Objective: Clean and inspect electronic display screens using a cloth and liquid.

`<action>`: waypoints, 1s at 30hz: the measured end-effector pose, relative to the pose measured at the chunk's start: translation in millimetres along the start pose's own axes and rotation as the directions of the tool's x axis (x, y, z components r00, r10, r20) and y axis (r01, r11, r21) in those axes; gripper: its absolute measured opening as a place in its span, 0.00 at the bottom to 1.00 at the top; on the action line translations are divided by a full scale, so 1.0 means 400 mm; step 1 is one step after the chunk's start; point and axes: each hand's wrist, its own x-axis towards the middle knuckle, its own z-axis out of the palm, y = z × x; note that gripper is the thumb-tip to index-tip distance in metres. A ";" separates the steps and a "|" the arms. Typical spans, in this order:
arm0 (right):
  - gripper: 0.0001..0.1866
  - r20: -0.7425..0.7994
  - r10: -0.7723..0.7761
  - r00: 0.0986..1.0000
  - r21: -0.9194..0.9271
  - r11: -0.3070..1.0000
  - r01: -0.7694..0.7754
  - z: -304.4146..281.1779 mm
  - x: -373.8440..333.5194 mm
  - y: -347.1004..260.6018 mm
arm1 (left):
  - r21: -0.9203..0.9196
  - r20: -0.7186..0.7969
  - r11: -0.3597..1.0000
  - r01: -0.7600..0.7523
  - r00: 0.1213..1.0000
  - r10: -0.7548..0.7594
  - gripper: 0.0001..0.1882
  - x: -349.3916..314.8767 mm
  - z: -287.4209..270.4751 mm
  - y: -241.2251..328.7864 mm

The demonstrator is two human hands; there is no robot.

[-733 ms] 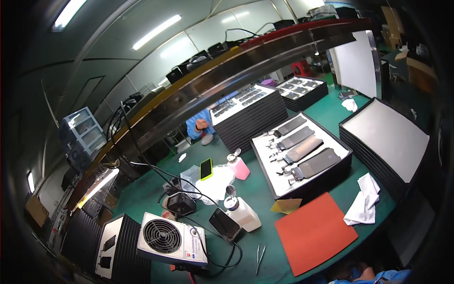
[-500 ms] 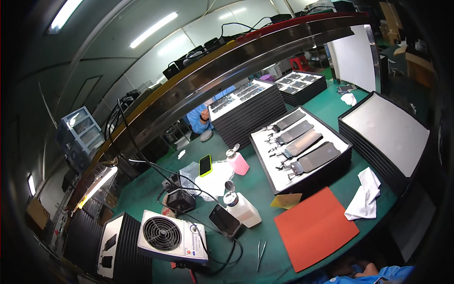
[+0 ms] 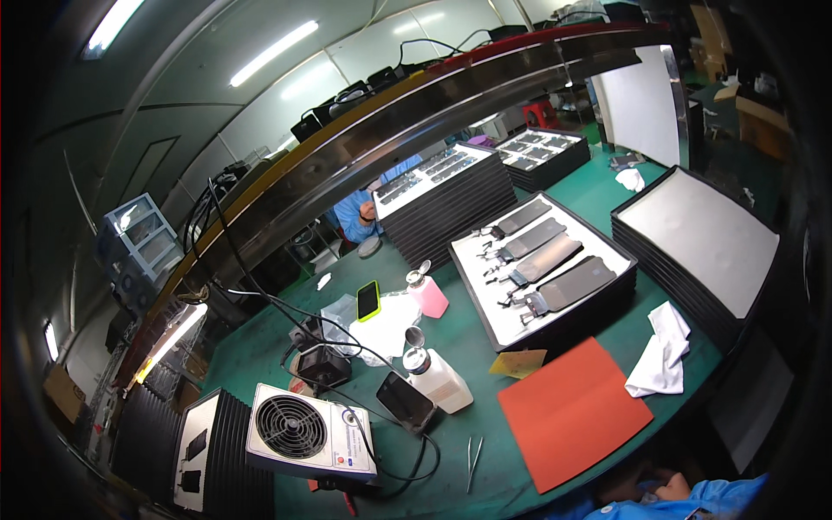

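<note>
At the lower right edge, below the green table, a small part of my right hand point(image 3: 672, 488) shows beside a blue sleeve point(image 3: 719, 499). Its fingers are mostly hidden, and no held object can be made out. My left hand does not show. Nearest to the visible hand lies an orange-red square mat point(image 3: 574, 416), with a crumpled white cloth point(image 3: 660, 354) to its right. Left of the mat are metal tweezers point(image 3: 473, 464). Beyond it, a black tray with a white lining point(image 3: 496, 325) bears several dark flat screen parts point(image 3: 570, 284) with flex cables.
A fan unit point(image 3: 299, 429), a white pump bottle point(image 3: 439, 381), a pink pump bottle point(image 3: 428, 295) and a green-edged phone point(image 3: 368, 301) stand or lie leftward. Tray stacks point(image 3: 451, 204) rise behind; another point(image 3: 698, 238) stands right. Across the table sits a person in blue point(image 3: 354, 215).
The whole view has shifted slightly, so the table and its things sit a little further left. A bit more blue sleeve shows at the lower right. Nothing on the table has visibly moved.
</note>
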 end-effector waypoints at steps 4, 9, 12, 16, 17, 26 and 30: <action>0.18 -0.021 0.149 0.989 -0.186 0.971 -0.150 -0.054 0.020 0.042 | 0.110 0.140 0.910 -0.400 0.913 0.384 0.23 0.045 0.038 -0.067; 0.13 -0.028 0.255 0.967 -0.182 0.950 -0.255 -0.035 -0.006 -0.078 | 0.070 0.079 0.881 -0.468 0.883 0.463 0.21 0.046 0.056 -0.025; 0.13 0.036 0.269 0.962 -0.227 0.940 -0.254 -0.056 0.000 -0.071 | 0.147 0.127 0.847 -0.511 0.859 0.496 0.27 0.063 0.078 -0.089; 0.13 0.108 0.300 0.948 -0.277 0.925 -0.261 -0.101 0.014 -0.057 | -0.060 0.092 0.963 -0.263 0.959 0.268 0.26 0.056 0.062 0.035; 0.13 0.127 0.309 0.943 -0.292 0.920 -0.262 -0.111 0.018 -0.059 | -0.316 0.089 0.948 0.041 0.996 -0.013 0.20 0.052 0.042 0.099; 0.19 0.037 0.363 0.931 0.012 0.931 -0.364 -0.063 0.011 -0.082 | -0.018 0.090 1.000 0.017 0.996 -0.015 0.18 0.042 0.056 0.135; 0.23 0.081 0.185 0.979 -0.410 0.902 -0.136 -0.106 0.049 0.010 | 0.279 -0.030 0.884 -0.375 0.917 0.398 0.10 -0.012 0.031 0.082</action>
